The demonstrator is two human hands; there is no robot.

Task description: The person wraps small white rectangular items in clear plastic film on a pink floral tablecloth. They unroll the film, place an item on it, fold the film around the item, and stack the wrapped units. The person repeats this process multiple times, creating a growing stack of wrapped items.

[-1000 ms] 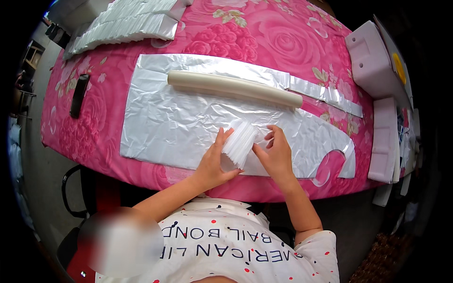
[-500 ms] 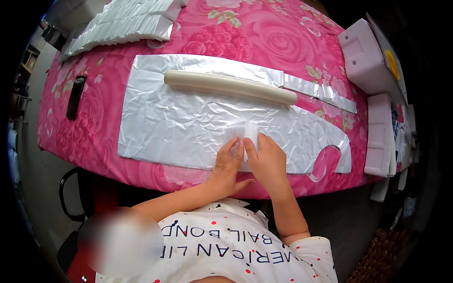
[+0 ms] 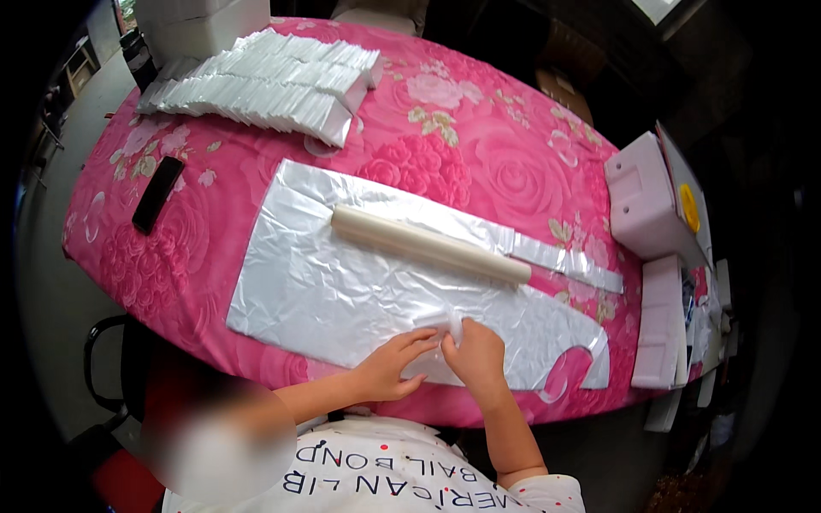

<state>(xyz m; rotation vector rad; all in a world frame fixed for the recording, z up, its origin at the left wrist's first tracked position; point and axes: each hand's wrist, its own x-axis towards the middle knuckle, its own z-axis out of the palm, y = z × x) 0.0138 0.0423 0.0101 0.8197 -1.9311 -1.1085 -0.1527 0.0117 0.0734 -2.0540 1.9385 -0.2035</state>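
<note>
I have the white bundle (image 3: 456,327) over the silver sheet (image 3: 299,282), its visible strip pointing away from the wearer; the hands hide its full long axis. My right grip (image 3: 477,355) is closed on it. My left grip (image 3: 390,369) is half spread beside it, contact unclear. Beyond, a tube (image 3: 428,246) slants across the worktop (image 3: 513,171).

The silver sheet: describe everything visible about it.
The silver sheet looks like glossy plastic, creased, lying flat on the pink cloth. A strap-like strip runs out far right; a rounded notch cuts its near right edge. The pale rod rests on it. The left hand and right hand are over its near edge.
</note>
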